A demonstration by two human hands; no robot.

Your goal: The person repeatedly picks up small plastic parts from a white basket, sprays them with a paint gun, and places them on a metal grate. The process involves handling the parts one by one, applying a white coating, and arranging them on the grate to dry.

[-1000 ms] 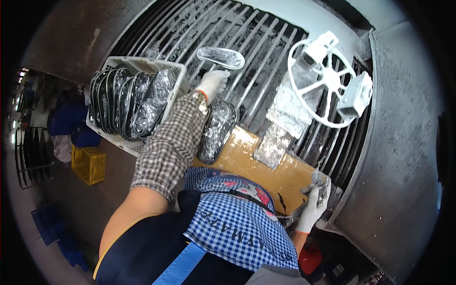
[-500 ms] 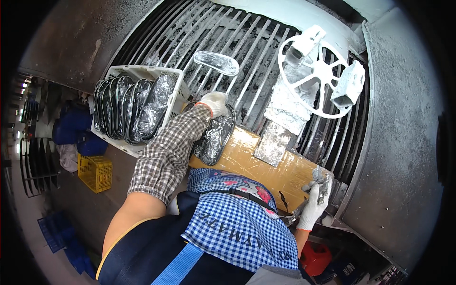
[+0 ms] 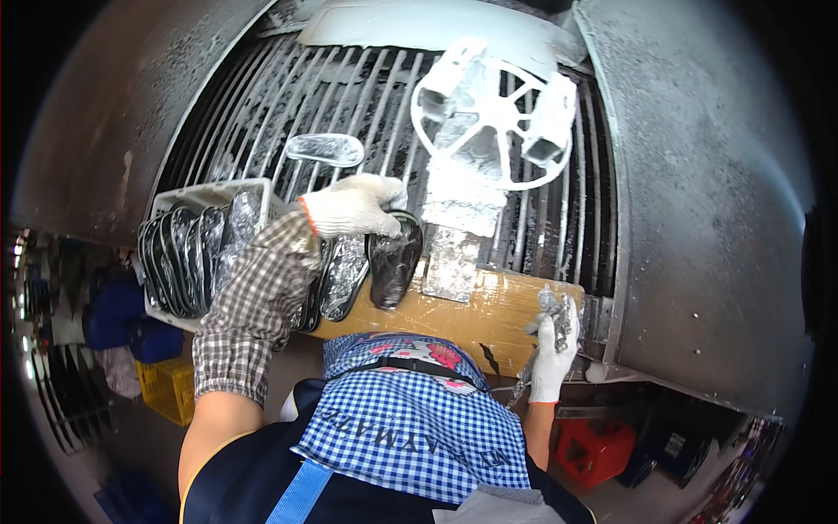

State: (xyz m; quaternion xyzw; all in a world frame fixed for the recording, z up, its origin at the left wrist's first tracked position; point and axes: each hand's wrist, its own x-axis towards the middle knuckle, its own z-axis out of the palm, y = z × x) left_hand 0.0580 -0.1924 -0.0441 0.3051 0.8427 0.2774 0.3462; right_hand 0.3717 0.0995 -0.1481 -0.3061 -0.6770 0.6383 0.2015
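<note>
A gloved left hand [image 3: 353, 208] pinches the far end of a dark piece [image 3: 394, 269].
The piece points from those fingers back toward the person's tummy, over a brown board [image 3: 502, 306], well apart from the right hand [image 3: 552, 358]. It is long, shiny and crinkly-looking, with round ends. The right hand is curled around a lumpy grey tool [image 3: 549, 302].

You are in an industrial workshop, at what looks like a spray booth: stained walls [image 3: 698, 175] rise left and right of a barred grate [image 3: 345, 96], and pale coating crusts the spoked wheel [image 3: 497, 113] above it. At left, a white crate [image 3: 267, 205] holds matching film-wrapped parts [image 3: 183, 253]; a yellow crate [image 3: 166, 389] stands near left, a red crate [image 3: 595, 450] near right.
</note>
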